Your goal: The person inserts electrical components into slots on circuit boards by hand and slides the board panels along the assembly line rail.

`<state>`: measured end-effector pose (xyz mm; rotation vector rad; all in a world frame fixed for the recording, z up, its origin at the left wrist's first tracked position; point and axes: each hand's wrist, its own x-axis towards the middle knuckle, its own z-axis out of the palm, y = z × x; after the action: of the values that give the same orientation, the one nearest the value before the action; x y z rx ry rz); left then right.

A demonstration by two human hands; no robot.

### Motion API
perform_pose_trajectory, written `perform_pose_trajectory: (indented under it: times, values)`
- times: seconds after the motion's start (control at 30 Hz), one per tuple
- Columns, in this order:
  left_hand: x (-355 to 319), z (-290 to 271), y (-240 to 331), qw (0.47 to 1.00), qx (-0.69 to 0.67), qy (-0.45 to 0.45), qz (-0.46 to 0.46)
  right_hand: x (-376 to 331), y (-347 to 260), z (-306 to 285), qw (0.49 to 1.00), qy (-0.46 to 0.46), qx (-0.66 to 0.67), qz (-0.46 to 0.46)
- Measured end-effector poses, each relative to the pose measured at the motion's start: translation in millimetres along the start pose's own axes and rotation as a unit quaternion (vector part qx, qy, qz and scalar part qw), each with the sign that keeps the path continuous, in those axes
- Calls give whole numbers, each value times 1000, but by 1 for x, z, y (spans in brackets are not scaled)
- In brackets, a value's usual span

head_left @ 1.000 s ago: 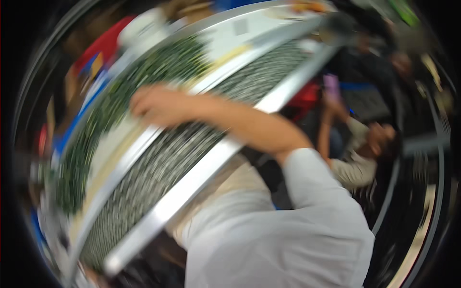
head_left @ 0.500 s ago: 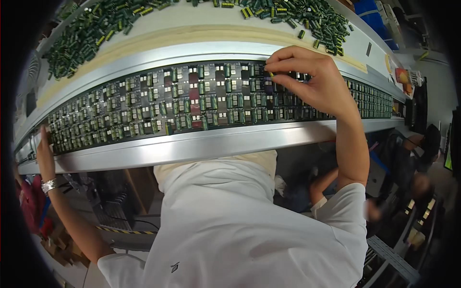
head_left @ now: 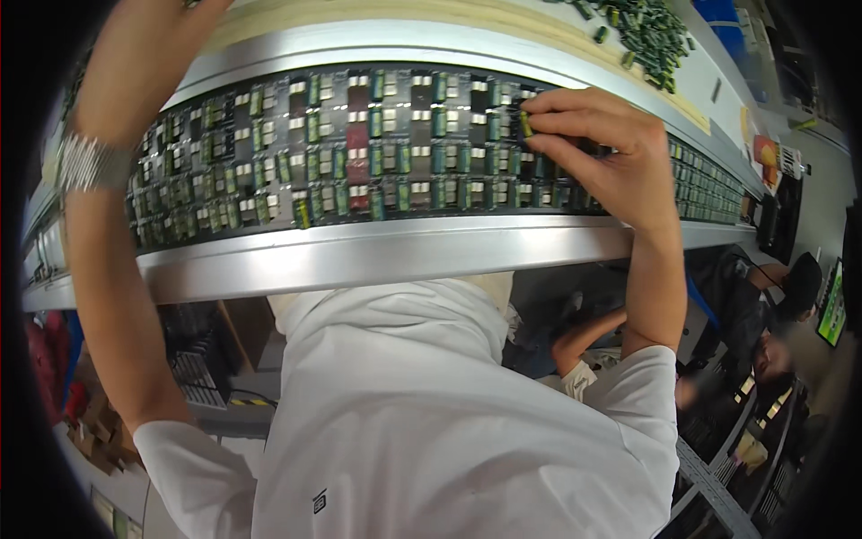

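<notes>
A long run of dark circuit boards (head_left: 420,135) fills the metal rail in front of me, carrying rows of green cylindrical capacitors. Over the boards, right of the middle, my right hand (head_left: 603,151) pinches a green-and-yellow capacitor (head_left: 526,124) between thumb and fingers. It is upright at the far rows; whether its leads are in the board I cannot make out. My left hand (head_left: 139,67), with a metal watch band (head_left: 94,163) at the wrist, stretches across the rail at the far left. Its fingers run past the picture's top edge and are hidden.
A heap of loose capacitors (head_left: 648,40) lies on the white surface beyond the rail, at the far right. The silver front rail (head_left: 386,251) runs close to my body. A wooden strip (head_left: 431,18) lies behind the boards. Another person (head_left: 750,278) is at the right.
My left hand has left the left end of the front rail and reached up and away over the boards. My right hand still pinches the capacitor at the far rows.
</notes>
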<state>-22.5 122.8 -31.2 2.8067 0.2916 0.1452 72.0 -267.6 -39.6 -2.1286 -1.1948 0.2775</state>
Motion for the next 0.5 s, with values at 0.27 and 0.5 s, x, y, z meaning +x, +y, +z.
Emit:
perform_pose_trajectory:
  times: [0.27, 0.5]
  values:
    - [25, 34, 27, 967, 98, 174, 157, 2, -5, -6, 996, -14, -79, -46]
    - [19, 39, 21, 964, 71, 178, 186, 3, -5, 0, 998, -28, -59, 7]
